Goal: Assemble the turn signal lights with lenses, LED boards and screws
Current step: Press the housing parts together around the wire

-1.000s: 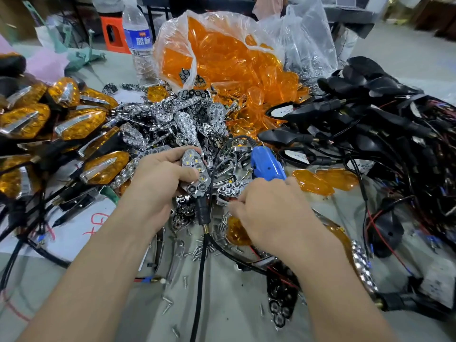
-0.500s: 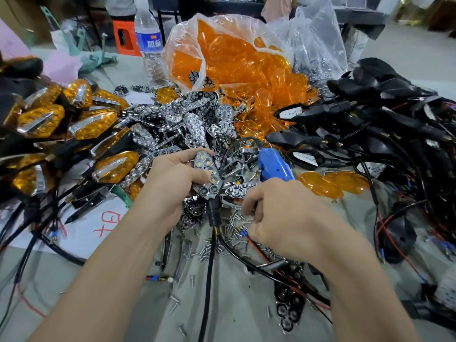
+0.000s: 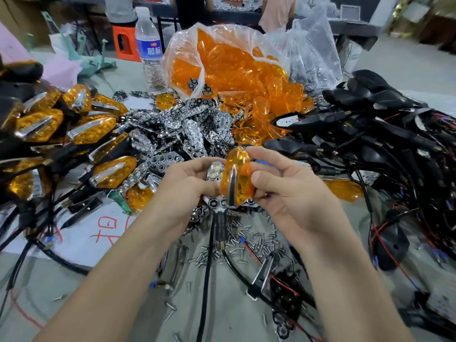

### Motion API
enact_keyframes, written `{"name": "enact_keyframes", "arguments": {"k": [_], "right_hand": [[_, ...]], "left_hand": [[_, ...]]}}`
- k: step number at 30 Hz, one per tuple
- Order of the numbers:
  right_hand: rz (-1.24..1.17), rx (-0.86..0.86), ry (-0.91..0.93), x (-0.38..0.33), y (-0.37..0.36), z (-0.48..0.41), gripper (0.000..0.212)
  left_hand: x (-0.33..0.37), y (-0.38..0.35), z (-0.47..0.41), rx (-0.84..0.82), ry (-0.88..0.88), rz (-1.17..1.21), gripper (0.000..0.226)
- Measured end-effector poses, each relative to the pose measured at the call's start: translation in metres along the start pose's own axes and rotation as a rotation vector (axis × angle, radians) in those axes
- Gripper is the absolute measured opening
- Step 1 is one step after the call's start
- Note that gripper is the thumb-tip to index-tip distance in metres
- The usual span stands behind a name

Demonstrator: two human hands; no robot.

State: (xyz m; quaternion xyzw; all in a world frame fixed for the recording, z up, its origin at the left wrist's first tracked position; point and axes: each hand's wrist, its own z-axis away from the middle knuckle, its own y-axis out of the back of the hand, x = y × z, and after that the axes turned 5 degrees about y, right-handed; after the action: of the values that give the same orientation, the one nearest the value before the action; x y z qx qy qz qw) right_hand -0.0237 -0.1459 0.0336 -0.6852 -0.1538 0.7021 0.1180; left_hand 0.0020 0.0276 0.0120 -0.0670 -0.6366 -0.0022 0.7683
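My left hand (image 3: 183,191) grips a turn signal body (image 3: 215,180) with its chrome reflector and white LEDs facing up; its black stem and cable (image 3: 212,245) hang down toward me. My right hand (image 3: 288,193) pinches an orange lens (image 3: 237,177) with a chrome strip, held on edge against the right side of the body. Loose screws (image 3: 249,245) lie scattered on the table just below both hands.
Finished orange lights (image 3: 96,130) pile at the left, chrome reflectors (image 3: 190,129) in the middle, a plastic bag of orange lenses (image 3: 229,67) behind, black housings with wires (image 3: 380,134) at the right. A water bottle (image 3: 149,53) stands at the back.
My right hand rose from the screws beside the blue tool and now holds an orange lens against the light body. My left hand lifted the body slightly.
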Motion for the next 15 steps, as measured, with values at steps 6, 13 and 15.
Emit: {"name": "enact_keyframes", "arguments": {"k": [6, 13, 15], "right_hand": [[0.481, 0.401, 0.219, 0.016, -0.018, 0.002, 0.030], [1.123, 0.062, 0.280, 0.020, -0.027, 0.011, 0.016], [1.006, -0.010, 0.228, 0.015, -0.024, 0.009, 0.033]], "left_hand": [[-0.005, -0.004, -0.002, 0.090, -0.016, -0.028, 0.050], [-0.005, -0.007, -0.001, 0.166, -0.030, 0.048, 0.044], [-0.004, -0.005, -0.002, 0.162, -0.023, 0.067, 0.045]]}}
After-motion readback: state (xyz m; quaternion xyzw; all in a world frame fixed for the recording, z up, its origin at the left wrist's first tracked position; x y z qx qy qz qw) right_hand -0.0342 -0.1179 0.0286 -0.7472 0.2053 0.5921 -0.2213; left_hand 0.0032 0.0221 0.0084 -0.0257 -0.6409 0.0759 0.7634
